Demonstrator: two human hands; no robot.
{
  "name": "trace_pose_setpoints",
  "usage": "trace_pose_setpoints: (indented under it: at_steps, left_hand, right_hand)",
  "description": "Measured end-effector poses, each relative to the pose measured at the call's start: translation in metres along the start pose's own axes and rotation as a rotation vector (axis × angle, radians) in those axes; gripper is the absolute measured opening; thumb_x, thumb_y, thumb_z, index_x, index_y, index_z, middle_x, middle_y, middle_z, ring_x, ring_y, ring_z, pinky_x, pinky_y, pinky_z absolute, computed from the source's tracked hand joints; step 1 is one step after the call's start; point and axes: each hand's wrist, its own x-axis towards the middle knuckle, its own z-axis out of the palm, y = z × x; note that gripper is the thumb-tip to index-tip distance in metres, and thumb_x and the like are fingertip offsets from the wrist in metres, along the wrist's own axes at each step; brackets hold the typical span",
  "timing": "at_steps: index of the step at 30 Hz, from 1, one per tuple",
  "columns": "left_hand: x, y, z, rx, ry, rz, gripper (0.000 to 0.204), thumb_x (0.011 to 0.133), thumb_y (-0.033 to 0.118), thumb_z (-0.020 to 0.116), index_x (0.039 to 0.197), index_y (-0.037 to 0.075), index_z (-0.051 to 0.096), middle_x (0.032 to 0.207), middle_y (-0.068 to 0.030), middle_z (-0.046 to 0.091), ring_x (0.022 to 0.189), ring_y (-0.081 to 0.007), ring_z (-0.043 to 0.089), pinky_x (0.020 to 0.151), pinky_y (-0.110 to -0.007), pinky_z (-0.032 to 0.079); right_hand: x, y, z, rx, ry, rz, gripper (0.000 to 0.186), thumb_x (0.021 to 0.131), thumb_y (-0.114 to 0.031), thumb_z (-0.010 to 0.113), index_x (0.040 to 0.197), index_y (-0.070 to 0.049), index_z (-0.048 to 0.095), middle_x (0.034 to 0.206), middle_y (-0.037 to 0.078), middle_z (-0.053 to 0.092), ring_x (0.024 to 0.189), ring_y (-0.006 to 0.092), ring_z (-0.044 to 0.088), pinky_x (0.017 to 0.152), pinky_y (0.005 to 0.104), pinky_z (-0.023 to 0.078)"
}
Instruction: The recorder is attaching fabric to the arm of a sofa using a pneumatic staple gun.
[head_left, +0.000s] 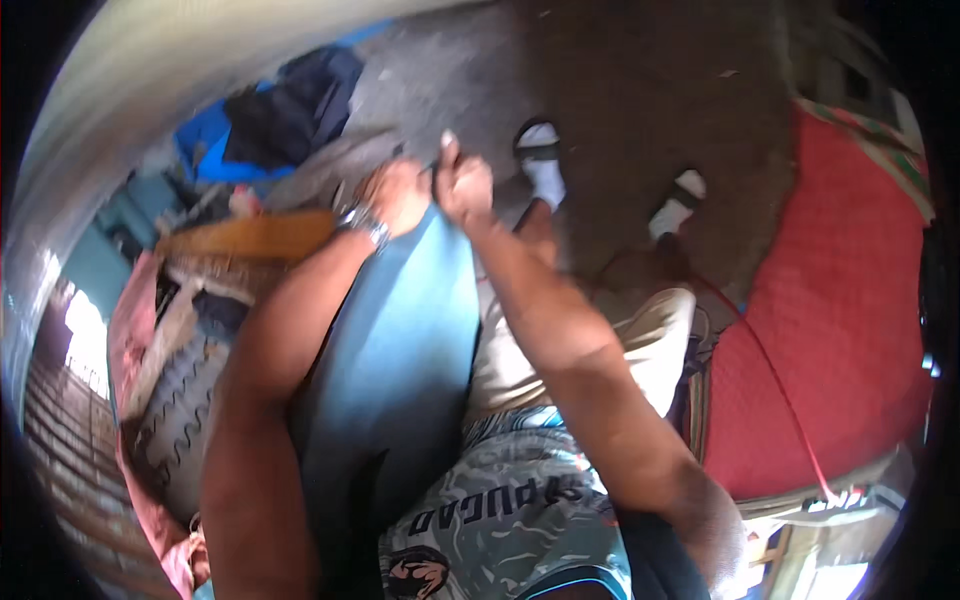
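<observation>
A long blue-grey covered piece [410, 320], smooth like upholstery fabric or vinyl, slants from beside my lap up to a narrow far end. At that end my left hand [397, 195], with a metal watch on the wrist, is closed on its edge. Right beside it, my right hand [466, 188] is also closed at the same edge, its thumb pointing up. The two hands nearly touch. What lies under the blue surface is hidden, and blur hides the exact finger grip.
To the left is an opened seat frame [190, 400] with zigzag springs and pink cloth. Dark and blue cloths [290, 115] lie beyond it. At right are a large red padded piece [830, 330] and a red cord [765, 350]. My sandalled feet rest on the floor [640, 90].
</observation>
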Motion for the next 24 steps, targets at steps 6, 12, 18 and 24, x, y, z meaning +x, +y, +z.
trace_pose_setpoints:
  at_steps: [6,12,18,24]
  left_hand:
    - [0.005,0.009,0.002,0.039,-0.119,-0.030,0.041,0.100,0.036,0.050,0.094,0.001,0.070,0.098,-0.0253,0.070,0.091,-0.0443,0.068,0.075,-0.052,0.055]
    - [0.011,-0.006,0.011,0.056,0.016,0.058,0.035,0.096,0.025,0.053,0.089,-0.005,0.071,0.100,-0.0280,0.068,0.098,-0.0437,0.065,0.085,-0.050,0.051]
    - [0.026,-0.021,0.031,0.054,0.039,0.111,0.036,0.095,0.023,0.053,0.090,-0.008,0.072,0.097,-0.0324,0.067,0.097,-0.0479,0.065,0.084,-0.054,0.051]
    - [0.044,-0.039,0.047,0.642,-0.049,0.380,0.024,0.089,0.024,0.058,0.080,0.008,0.073,0.086,-0.0160,0.071,0.086,-0.0343,0.067,0.077,-0.047,0.051]
  right_hand:
    - [-0.129,-0.018,-0.220,-0.013,0.109,-0.123,0.040,0.104,-0.038,0.046,0.089,-0.002,0.055,0.080,0.026,0.058,0.079,0.0472,0.060,0.069,0.0525,0.047]
    - [-0.328,-0.105,-0.492,-0.477,0.901,-0.917,0.026,0.100,-0.017,0.045,0.081,-0.006,0.059,0.080,0.010,0.064,0.072,0.0280,0.062,0.063,0.0355,0.049]
    - [-0.452,-0.032,-0.636,-0.568,2.150,0.217,0.045,0.102,-0.041,0.055,0.102,0.004,0.061,0.090,0.018,0.065,0.085,0.0296,0.064,0.080,0.0419,0.049]
    - [-0.499,0.110,-0.738,-0.068,1.397,1.038,0.097,0.090,-0.081,0.028,0.126,0.001,0.065,0.121,0.028,0.064,0.121,0.0380,0.058,0.101,0.0472,0.045]
